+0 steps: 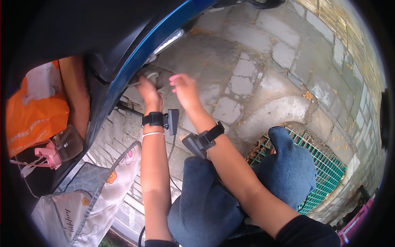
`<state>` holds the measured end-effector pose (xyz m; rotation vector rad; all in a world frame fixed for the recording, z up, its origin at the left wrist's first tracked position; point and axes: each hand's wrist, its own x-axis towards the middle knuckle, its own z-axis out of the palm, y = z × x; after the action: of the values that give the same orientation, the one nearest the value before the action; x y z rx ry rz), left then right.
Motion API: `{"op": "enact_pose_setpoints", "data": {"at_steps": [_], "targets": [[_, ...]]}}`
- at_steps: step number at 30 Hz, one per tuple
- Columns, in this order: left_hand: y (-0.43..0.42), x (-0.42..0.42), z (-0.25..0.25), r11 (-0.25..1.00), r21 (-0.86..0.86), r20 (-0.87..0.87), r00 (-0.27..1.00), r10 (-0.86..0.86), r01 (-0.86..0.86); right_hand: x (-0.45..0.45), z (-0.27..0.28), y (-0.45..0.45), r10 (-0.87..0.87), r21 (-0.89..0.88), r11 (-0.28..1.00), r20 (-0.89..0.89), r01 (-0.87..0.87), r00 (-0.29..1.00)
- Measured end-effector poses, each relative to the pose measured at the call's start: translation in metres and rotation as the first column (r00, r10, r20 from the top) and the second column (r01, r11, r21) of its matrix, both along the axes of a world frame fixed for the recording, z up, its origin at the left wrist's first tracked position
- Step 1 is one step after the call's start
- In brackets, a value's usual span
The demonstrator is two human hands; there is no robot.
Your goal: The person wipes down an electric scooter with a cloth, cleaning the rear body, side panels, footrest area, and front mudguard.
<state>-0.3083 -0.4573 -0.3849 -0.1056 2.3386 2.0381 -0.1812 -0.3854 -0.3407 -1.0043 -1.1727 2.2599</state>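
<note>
Beside the lower edge of a blue scooter panel (133, 51), my left hand (148, 89) reaches forward, smeared by motion. Its fingers are at a blurred grey and white thing (153, 77), whose kind I cannot make out. My right hand (186, 88) is a little to the right, raised over the paving. Its pink-nailed fingers are bent inward and pressed together, and nothing shows in them. A white lamp strip (168, 42) on the scooter lies just beyond both hands. Each wrist wears a black strap with a small box.
An orange bag (35, 107) and a pink-strapped item (50, 155) sit in the scooter's front compartment. A patterned cover (109, 185) hangs at lower left. Right of my knees (205, 206) are a green grate (325, 177) and a raised stone curb (275, 112).
</note>
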Motion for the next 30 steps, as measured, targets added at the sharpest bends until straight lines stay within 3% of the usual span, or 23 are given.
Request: {"op": "enact_pose_setpoints", "data": {"at_steps": [1,2,4,5,7,8,10,11,12,15,17,20,22,24,26,28,30], "targets": [[0.018,0.025,0.042,0.924,-0.317,0.118,0.976,-0.185,0.214,-0.004,-0.005,-0.005,-0.056,0.021,0.998,-0.004,0.056,0.998],[0.031,0.033,0.068,0.703,-0.53,0.352,0.877,-0.327,0.474,-0.008,-0.009,-0.009,-0.112,0.043,0.993,-0.008,0.113,0.994],[0.044,0.037,0.048,0.696,-0.59,-0.142,0.796,-0.588,0.409,-0.007,-0.006,-0.006,-0.132,0.027,0.991,0.052,0.131,0.99],[0.04,0.032,0.048,0.695,-0.596,-0.14,0.8,-0.583,0.402,-0.007,-0.002,-0.003,-0.154,0.019,0.988,0.108,0.153,0.982],[0.044,0.022,0.062,0.805,-0.511,0.161,0.954,-0.253,0.3,-0.005,0.003,0.01,-0.079,0.007,0.997,0.064,0.079,0.995],[0.041,0.02,0.058,0.803,-0.513,0.161,0.953,-0.258,0.304,-0.004,0.005,0.015,-0.013,-0.003,1.0,0.033,0.013,0.999],[0.027,0.016,0.035,0.985,-0.144,0.123,0.989,-0.081,0.099,-0.003,0.007,0.022,-0.032,0.019,0.999,0.047,0.031,0.998],[0.018,0.01,0.026,0.999,0.005,0.318,0.947,0.032,-0.035,-0.002,0.006,0.025,-0.033,0.022,0.999,0.051,0.032,0.998],[0.003,0.007,0.02,0.972,0.221,0.4,0.916,-0.02,-0.075,-0.002,0.006,0.028,-0.034,0.026,0.999,0.052,0.033,0.998],[-0.03,-0.003,0.021,0.954,0.293,0.404,0.913,-0.062,-0.065,0.0,0.003,0.023,-0.052,0.032,0.998,0.093,0.049,0.994],[-0.048,-0.008,0.021,0.901,0.389,0.373,0.927,0.036,-0.192,-0.004,-0.002,0.013,-0.019,0.015,1.0,0.094,0.018,0.995],[-0.063,-0.028,0.017,0.837,0.443,0.446,0.889,0.106,-0.322,-0.007,0.0,0.003,0.045,0.006,0.999,0.071,-0.045,0.996],[-0.06,-0.027,0.015,0.858,0.422,0.416,0.903,0.103,-0.292,-0.007,0.006,0.002,0.074,0.005,0.997,0.055,-0.075,0.996],[-0.054,-0.021,0.009,0.919,0.377,0.276,0.961,0.01,-0.118,-0.007,0.009,0.003,0.085,0.003,0.996,0.033,-0.085,0.996],[-0.036,-0.005,0.012,0.918,0.391,0.285,0.957,-0.053,-0.065,-0.007,0.004,0.007,0.07,0.017,0.997,0.036,-0.07,0.997],[-0.016,0.005,0.004,0.979,0.198,0.035,0.998,0.047,-0.053,-0.008,-0.001,0.005,0.062,0.023,0.998,0.034,-0.063,0.997],[0.002,0.021,0.011,0.986,0.154,-0.059,0.997,-0.047,0.055,-0.008,-0.006,0.001,-0.064,0.022,0.998,0.042,0.063,0.997]]}}
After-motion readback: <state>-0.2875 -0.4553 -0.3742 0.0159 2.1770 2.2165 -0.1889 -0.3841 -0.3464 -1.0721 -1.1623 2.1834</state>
